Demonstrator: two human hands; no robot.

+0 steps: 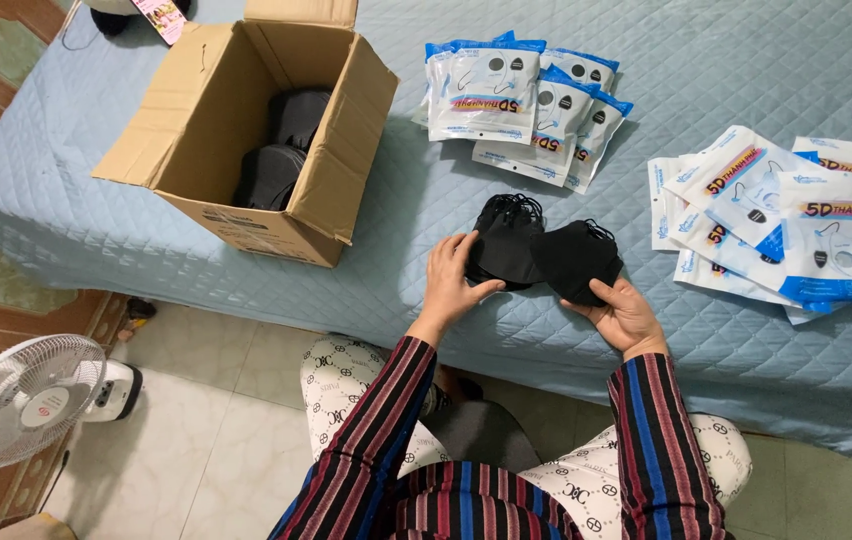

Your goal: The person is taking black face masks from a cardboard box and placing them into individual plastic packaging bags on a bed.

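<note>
Head view: left hand (451, 285) and right hand (621, 312) each grip black masks (546, 255) on the bed (446, 200).

A bed (726, 60) with a pale blue quilted cover carries everything. On it sit an open cardboard box (208, 110), a heap of black face masks (536, 255), and two spreads of packaged masks (526, 105), (786, 215). Something dark, partly cut off, sits at its far corner.
</note>
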